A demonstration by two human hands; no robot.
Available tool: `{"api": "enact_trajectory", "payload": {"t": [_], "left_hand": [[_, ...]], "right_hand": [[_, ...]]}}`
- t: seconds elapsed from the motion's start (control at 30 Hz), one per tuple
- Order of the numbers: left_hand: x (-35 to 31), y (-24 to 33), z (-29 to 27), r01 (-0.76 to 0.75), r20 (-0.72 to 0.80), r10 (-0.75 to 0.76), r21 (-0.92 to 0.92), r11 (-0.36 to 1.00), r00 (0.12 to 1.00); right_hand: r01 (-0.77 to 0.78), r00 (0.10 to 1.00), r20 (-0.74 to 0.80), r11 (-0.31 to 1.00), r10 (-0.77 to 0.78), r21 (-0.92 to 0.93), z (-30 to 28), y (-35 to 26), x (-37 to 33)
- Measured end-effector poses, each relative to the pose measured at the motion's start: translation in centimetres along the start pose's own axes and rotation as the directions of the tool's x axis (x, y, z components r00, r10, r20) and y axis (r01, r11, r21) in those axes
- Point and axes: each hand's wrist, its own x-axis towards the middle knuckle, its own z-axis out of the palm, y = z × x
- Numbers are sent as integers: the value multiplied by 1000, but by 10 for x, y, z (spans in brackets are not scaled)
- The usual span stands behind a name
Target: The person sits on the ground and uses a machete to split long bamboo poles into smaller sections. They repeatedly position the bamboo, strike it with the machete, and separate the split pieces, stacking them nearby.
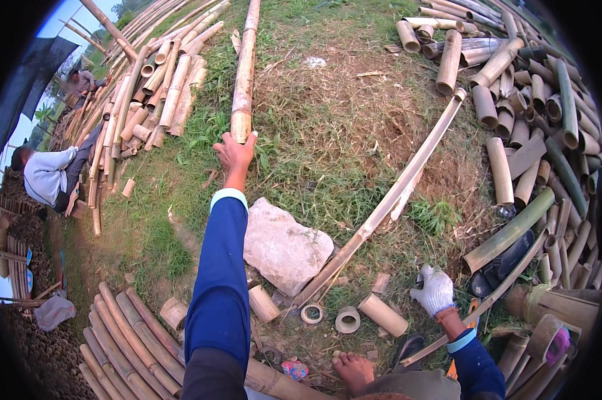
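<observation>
My bare left hand (235, 156) reaches forward and is closed around the near end of a long bamboo pole (245, 73), which stretches away from me. My right hand (434, 291), in a white glove, hangs low at the right with thumb and fingers apart and nothing visible in it. Close to its wrist is an orange object (473, 308), partly hidden by my arm. Between my arms lie a large pale stone (284, 245) and a split bamboo strip (397, 190) slanting away to the right. Cut bamboo pieces (383, 315) and bamboo rings (347, 320) lie near my bare foot (353, 371).
A big heap of cut bamboo tubes (514, 110) fills the right side. More bamboo (157, 87) is stacked at the far left, where a person in a light top (51, 175) sits, with another person (81, 83) behind. Long poles (131, 337) lie at the lower left.
</observation>
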Motion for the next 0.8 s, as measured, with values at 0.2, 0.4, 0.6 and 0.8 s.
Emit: {"api": "enact_trajectory", "payload": {"t": [0.2, 0.4, 0.6, 0.8], "left_hand": [[36, -30, 23, -17, -37, 16, -23, 1000, 999], [16, -20, -14, 422, 662, 55, -537, 730, 747], [-136, 3, -131, 778, 725, 489, -613, 138, 485], [-325, -99, -256, 745, 900, 320, -427, 512, 296]], "right_hand": [[2, 1000, 3, 999, -2, 41, -3, -6, -1], [14, 999, -30, 997, -12, 77, -4, -4, -3], [-11, 998, -56, 998, 15, 65, 4, 4, -5], [44, 994, -98, 996, -37, 78, 13, 6, -1]]}}
